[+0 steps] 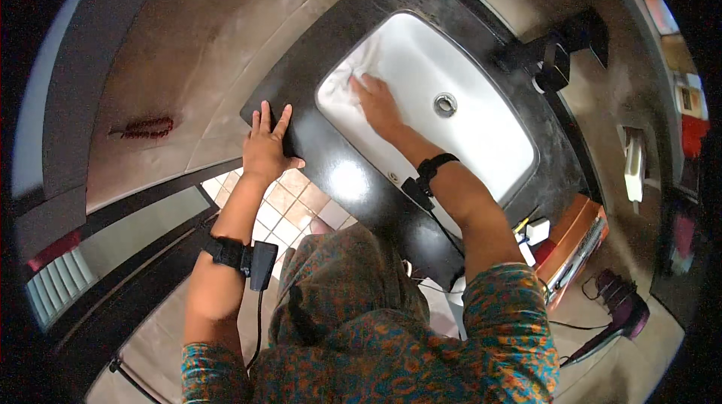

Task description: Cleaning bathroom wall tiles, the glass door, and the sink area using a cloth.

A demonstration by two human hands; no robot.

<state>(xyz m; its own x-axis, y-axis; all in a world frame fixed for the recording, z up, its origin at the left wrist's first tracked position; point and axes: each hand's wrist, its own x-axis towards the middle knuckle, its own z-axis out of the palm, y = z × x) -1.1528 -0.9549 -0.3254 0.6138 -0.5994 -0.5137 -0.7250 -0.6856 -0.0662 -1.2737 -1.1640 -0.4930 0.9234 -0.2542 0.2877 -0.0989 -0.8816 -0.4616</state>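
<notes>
A white rectangular sink basin (479,139) is set into a dark stone countertop (316,139). Inside the basin, my right hand (377,104) presses a thin, wrinkled white cloth (339,81) against the left end wall. The cloth's outline blends into the white surface, and the hand covers part of it. My left hand (265,147) rests on the countertop's front left edge with its fingers spread and nothing in it. To the right of my right hand lies the metal drain (445,105). A small overflow ring (393,177) shows on the basin's near wall.
A black faucet (550,65) juts from the wall behind the basin. On the counter's right end stands an orange-brown box (569,251), with small items beside it. A purple hair dryer (620,308) hangs at the right. Dark red beads (148,128) are on the left wall.
</notes>
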